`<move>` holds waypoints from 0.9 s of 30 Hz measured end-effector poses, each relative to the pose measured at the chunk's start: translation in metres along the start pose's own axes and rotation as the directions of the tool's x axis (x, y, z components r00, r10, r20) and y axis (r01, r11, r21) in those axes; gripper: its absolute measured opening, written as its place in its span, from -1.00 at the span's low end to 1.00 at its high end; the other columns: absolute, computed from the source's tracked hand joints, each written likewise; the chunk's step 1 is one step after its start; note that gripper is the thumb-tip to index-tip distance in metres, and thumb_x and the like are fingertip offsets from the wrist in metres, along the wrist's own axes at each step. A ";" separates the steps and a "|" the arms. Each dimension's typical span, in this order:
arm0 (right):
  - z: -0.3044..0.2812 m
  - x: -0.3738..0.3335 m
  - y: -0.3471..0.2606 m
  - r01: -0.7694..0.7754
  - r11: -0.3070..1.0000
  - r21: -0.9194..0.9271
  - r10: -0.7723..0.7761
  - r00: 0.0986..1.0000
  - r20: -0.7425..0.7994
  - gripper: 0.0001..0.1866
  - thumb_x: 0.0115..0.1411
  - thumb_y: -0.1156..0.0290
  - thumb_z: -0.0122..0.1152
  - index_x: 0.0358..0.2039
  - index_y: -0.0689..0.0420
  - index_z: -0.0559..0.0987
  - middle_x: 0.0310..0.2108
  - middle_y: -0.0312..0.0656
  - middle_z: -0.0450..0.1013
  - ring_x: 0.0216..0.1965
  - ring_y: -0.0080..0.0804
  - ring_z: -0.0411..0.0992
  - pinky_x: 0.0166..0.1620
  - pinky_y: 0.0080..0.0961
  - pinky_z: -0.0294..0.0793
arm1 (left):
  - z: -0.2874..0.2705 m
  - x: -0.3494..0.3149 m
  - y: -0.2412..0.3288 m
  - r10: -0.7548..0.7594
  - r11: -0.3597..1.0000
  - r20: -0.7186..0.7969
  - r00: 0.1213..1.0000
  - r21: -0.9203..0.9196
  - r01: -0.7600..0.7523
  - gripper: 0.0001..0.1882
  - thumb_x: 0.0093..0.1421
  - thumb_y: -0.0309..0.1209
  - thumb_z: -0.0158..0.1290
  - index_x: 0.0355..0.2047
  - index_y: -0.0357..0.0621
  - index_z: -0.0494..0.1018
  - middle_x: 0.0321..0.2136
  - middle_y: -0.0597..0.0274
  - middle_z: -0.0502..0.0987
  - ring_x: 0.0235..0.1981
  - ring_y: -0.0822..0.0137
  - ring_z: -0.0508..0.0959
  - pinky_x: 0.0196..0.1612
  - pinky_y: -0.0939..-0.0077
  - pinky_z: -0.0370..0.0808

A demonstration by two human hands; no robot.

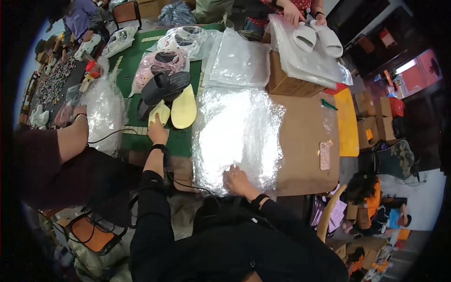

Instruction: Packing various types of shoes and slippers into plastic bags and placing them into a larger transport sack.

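Note:
My left hand (158, 131) reaches forward over the green mat, its fingers closed on the near end of a yellow slide sandal (160, 113). Its yellow mate (183, 110) lies sole up just to the right. Black slide sandals (165, 88) overlap the yellow pair from behind. Close to the table's near edge, my right hand (237, 180) rests on a stack of shiny clear plastic bags (235, 136). Its fingertips are drawn together on the top bag; glare hides how much of the film they pinch.
Bagged pink clogs (157, 68) and bagged white clogs (183, 40) lie behind. More plastic bags (242, 58) adjoin a cardboard box (293, 84). Across the table, a person's hands (295, 14) handle white slides (324, 37). A phone (324, 156) lies right; another person's arm (73, 136) is left.

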State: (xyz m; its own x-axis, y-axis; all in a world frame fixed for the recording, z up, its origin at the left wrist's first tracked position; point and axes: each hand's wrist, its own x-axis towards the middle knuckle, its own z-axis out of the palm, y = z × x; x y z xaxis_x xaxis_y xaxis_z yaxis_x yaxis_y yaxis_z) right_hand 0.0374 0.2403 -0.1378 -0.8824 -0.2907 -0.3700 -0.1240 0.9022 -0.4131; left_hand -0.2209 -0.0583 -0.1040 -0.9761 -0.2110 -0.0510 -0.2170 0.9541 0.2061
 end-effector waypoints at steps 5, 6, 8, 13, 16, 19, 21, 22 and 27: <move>-0.018 0.016 -0.014 -0.060 0.997 -0.049 0.065 0.992 0.105 -0.42 0.07 0.24 0.06 0.10 0.12 0.21 0.11 0.21 0.11 0.11 0.17 0.13 0.04 -0.04 0.25 | -0.018 0.003 -0.016 0.038 0.986 0.050 0.998 -0.167 -0.029 -0.26 -0.03 -0.55 0.02 0.19 0.04 0.05 -0.22 -0.07 0.44 -0.27 -0.08 0.48 -0.29 0.08 0.42; -0.013 0.018 -0.008 -0.036 0.999 -0.011 0.037 0.996 0.086 -0.42 0.08 0.23 0.04 0.10 0.12 0.19 0.10 0.21 0.12 0.10 0.18 0.14 0.01 -0.06 0.29 | -0.022 0.007 -0.018 0.035 0.979 0.046 0.998 -0.203 -0.025 -0.29 -0.01 -0.52 0.01 0.18 0.05 0.07 -0.27 -0.04 0.48 -0.29 -0.07 0.49 -0.31 0.07 0.42; -0.021 0.019 -0.010 -0.017 1.000 -0.007 0.017 0.999 0.046 -0.43 0.09 0.21 0.01 0.11 0.08 0.18 0.05 0.22 0.17 0.03 0.22 0.21 -0.05 -0.09 0.35 | -0.046 0.007 -0.012 0.031 0.970 -0.018 0.999 -0.239 -0.034 -0.46 0.02 -0.44 -0.01 0.07 -0.01 0.24 -0.36 -0.04 0.52 -0.33 -0.06 0.50 -0.32 0.08 0.42; -0.017 0.024 -0.011 0.071 0.992 -0.104 -0.073 0.997 -0.018 -0.44 0.09 0.20 -0.01 0.13 -0.03 0.18 -0.13 0.20 0.31 -0.13 0.21 0.31 -0.15 -0.04 0.37 | -0.077 0.019 -0.026 -0.153 0.755 -0.062 0.986 -0.652 0.076 -0.74 0.02 -0.38 0.01 -0.29 -0.27 0.46 -0.46 -0.01 0.52 -0.43 0.15 0.53 -0.40 0.27 0.42; -0.039 0.024 -0.023 0.104 0.994 -0.045 -0.098 0.989 0.112 -0.45 0.08 0.22 -0.01 0.12 -0.05 0.20 -0.19 0.18 0.35 -0.14 0.19 0.32 -0.17 -0.02 0.37 | -0.079 0.016 -0.049 -0.003 0.630 -0.040 0.999 -0.776 -0.029 -0.75 0.02 -0.41 0.00 -0.37 -0.41 0.45 -0.58 0.13 0.48 -0.57 0.37 0.46 -0.51 0.45 0.36; -0.038 0.026 -0.017 0.053 0.996 0.070 -0.060 0.993 0.097 -0.59 0.13 0.27 -0.16 0.00 0.11 0.32 -0.28 0.21 0.40 -0.22 0.15 0.35 -0.19 -0.08 0.36 | -0.120 -0.023 -0.032 -0.059 0.355 0.067 0.996 -0.931 0.083 -0.77 0.03 -0.46 0.00 -0.34 -0.41 0.43 -0.56 0.17 0.47 -0.56 0.38 0.44 -0.51 0.47 0.36; -0.036 0.023 -0.009 0.116 0.992 0.042 -0.119 0.989 0.088 -0.57 0.15 0.28 -0.20 0.04 0.10 0.29 -0.22 0.17 0.40 -0.17 0.12 0.35 -0.15 -0.11 0.36 | -0.141 -0.040 -0.038 -0.036 0.276 0.104 0.994 -0.955 0.110 -0.77 0.04 -0.49 -0.01 -0.30 -0.38 0.42 -0.48 0.18 0.48 -0.48 0.41 0.46 -0.43 0.51 0.38; -0.028 0.028 0.000 0.160 0.985 0.070 -0.166 0.980 0.105 -0.56 0.15 0.27 -0.21 0.05 0.09 0.28 -0.19 0.15 0.40 -0.16 0.11 0.35 -0.13 -0.11 0.35 | -0.155 -0.054 -0.031 -0.007 0.308 0.037 0.999 -0.951 0.038 -0.77 0.05 -0.50 -0.01 -0.27 -0.38 0.41 -0.44 0.18 0.49 -0.43 0.41 0.47 -0.39 0.52 0.39; -0.018 0.035 0.005 0.131 0.987 0.088 -0.142 0.981 0.132 -0.48 0.10 0.22 -0.10 0.08 0.12 0.22 -0.20 0.13 0.42 -0.14 0.09 0.36 -0.08 -0.06 0.30 | -0.228 -0.125 0.022 0.225 0.041 0.074 0.972 -0.997 0.067 -0.73 0.06 -0.58 -0.10 -0.21 -0.44 0.39 -0.33 0.07 0.51 -0.31 0.31 0.52 -0.24 0.51 0.45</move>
State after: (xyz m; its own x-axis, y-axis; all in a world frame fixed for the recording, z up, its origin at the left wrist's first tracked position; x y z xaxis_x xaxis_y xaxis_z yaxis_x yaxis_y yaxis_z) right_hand -0.0021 0.2410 -0.1376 -0.7883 -0.4552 -0.4140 -0.1979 0.8246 -0.5300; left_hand -0.1049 -0.0596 0.1301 -0.9968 0.0250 -0.0757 -0.0790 -0.1870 0.9792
